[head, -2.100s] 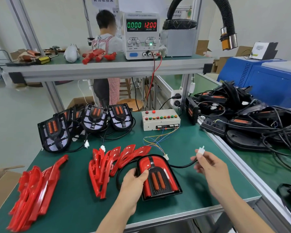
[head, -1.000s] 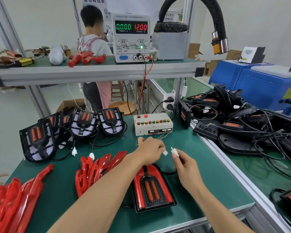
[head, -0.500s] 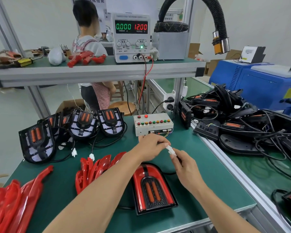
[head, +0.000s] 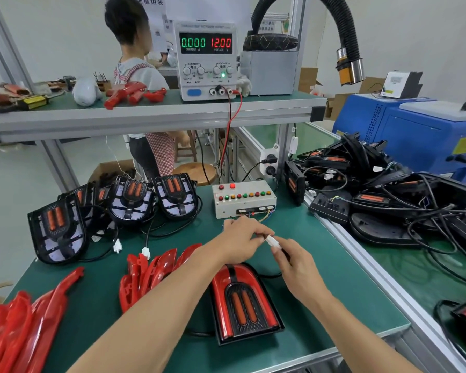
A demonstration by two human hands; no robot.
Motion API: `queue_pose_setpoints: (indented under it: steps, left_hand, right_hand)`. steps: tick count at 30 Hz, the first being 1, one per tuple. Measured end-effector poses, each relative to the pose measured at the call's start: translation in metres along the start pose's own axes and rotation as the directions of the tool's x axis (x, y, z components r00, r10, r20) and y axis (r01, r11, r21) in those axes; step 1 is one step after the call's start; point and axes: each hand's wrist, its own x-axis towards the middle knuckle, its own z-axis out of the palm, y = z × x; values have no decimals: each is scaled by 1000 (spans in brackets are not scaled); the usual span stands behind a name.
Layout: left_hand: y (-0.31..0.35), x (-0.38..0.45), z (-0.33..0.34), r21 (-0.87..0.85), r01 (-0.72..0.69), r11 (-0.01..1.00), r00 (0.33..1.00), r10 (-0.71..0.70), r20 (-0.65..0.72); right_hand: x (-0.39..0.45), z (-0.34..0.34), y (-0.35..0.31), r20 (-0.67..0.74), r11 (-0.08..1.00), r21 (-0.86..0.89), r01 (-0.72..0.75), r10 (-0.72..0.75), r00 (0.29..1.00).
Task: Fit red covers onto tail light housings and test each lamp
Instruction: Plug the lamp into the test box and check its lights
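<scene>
Just above the near middle of the desk [head: 342, 278], our two hands meet over a pair of small white plugs [head: 272, 241]. Our left hand [head: 240, 239] pinches one plug from the left and our right hand [head: 296, 261] pinches the other from the right, and the two plugs touch end to end; whether they are fully seated we cannot tell. Their shared long axis runs from upper left to lower right, so the coming push, we judge, goes along that line with both hands equally close.

The covered lamp [head: 244, 305] lies flat directly below our hands, nearer to us, its rounded end pointing away from us. Its twin orange strips look unlit, and the power supply [head: 207, 60] reads zero current.

Beyond sits one test box [head: 244, 199]. Left of the lamp we count two heaps of red covers [head: 156, 267], and behind them at least four uncovered housings [head: 57, 227]. A tangle of wired lamps [head: 382, 195] fills the right side.
</scene>
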Motion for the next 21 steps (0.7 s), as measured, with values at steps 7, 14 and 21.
queue_pose_setpoints:
  steps: [7, 14, 21]
  left_hand:
    - [6, 3, -12, 483, -245, 841, 968, 242, 68]
    - [6, 8, -9, 578, -451, 680, 886, 418, 201]
    - [4, 13, -18, 540, -560, 628, 826, 472, 308]
  right_hand:
    - [-1, -5, 4, 91, 997, -78, -6, 14, 996]
    - [-4, -8, 7, 128, 994, -103, 37, -24, 991]
    - [-8, -9, 0, 134, 997, -65, 45, -36, 990]
